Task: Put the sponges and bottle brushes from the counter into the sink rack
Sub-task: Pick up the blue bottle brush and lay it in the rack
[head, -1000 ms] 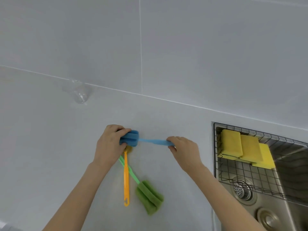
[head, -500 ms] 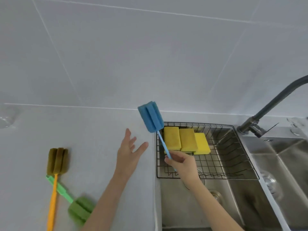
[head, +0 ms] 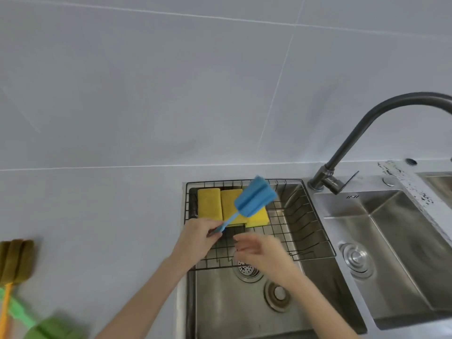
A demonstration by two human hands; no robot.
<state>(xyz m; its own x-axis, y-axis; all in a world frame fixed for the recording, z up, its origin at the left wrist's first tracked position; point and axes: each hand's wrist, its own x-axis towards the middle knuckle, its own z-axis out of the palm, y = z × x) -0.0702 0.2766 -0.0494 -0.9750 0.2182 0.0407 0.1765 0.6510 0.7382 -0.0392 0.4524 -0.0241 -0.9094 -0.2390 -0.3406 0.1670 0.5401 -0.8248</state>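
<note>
A blue sponge-headed bottle brush (head: 255,199) hangs tilted over the black wire sink rack (head: 307,216), its head above the three yellow sponges (head: 209,203) lying at the rack's back left. My left hand (head: 198,238) grips the end of its blue handle at the rack's left edge. Over the front of the rack is my right hand (head: 256,248), blurred, with fingers apart and nothing in it. On the counter at far left lie a brown-headed brush with an orange handle (head: 16,260) and a green brush (head: 49,329), crossing each other.
The rack spans the back of the left sink basin (head: 220,304), whose drain shows below it. To the right lies a second steel basin (head: 403,253). A dark curved faucet (head: 367,123) rises behind the two. Grey tiled wall at the back.
The blue brush went from the counter to over the rack, its head tipped from upright toward the right. Its handle passed from my right hand to my left; the right hand now holds nothing.
</note>
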